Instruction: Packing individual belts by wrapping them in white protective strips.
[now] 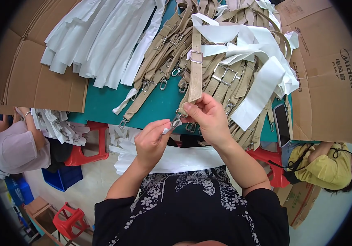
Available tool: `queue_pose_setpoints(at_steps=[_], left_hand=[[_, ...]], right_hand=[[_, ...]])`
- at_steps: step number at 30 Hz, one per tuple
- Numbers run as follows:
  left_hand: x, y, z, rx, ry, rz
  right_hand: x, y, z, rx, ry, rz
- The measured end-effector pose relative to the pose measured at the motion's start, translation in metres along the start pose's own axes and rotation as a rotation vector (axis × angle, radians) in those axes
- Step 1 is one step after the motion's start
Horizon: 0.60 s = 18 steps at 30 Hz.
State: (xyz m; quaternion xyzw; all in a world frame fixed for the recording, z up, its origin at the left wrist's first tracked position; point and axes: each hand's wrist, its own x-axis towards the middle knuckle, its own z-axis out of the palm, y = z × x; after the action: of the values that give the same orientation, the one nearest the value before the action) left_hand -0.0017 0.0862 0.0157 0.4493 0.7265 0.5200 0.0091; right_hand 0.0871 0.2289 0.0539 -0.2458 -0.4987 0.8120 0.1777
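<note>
While my right hand (pixel 210 119) pinches the long, flat beige leather-look strap (pixel 196 84) at the near edge of the green tabletop (pixel 149 107), my left hand (pixel 149 141) closes fingertips on its silver metal clasp (pixel 176 121) and a white paper-like scrap (pixel 166 130); steady, untwisted holding seems best.

Around one teal table (pixel 102 98), with two other persons nearby.
A left cardboard sheet (pixel 36 69) and a right cardboard sheet (pixel 327 104) border the table; a dark phone (pixel 281 125) lies near the right one. At the left there is a person in a pale top (pixel 18 149), with a blue bin (pixel 63 179) below; at the right, a person in yellow (pixel 325 168). In the lower left, a small red stool (pixel 74 220) stands on the floor (pixel 98 180).
</note>
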Motion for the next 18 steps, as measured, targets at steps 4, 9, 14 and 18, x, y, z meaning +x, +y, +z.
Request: queue_pose_setpoints(at_steps=[4,9,14,18], left_hand=[[-0.0041,-0.0081,-0.0003,-0.021,0.003,0.048],[-0.0053,-0.0057,-0.0002,0.073,0.009,0.049],[-0.0047,-0.0034,-0.0001,0.047,0.016,0.032],[-0.0084,-0.0057,0.0006,-0.083,-0.019,-0.104]], right_hand=[[0.0018,-0.0007,-0.0046,0.003,0.082,-0.009],[-0.0023,-0.0005,-0.0067,-0.017,0.071,0.006],[-0.0026,0.0017,-0.0068,-0.074,0.052,-0.053],[-0.0018,0.0066,-0.0071,-0.132,0.033,-0.107]])
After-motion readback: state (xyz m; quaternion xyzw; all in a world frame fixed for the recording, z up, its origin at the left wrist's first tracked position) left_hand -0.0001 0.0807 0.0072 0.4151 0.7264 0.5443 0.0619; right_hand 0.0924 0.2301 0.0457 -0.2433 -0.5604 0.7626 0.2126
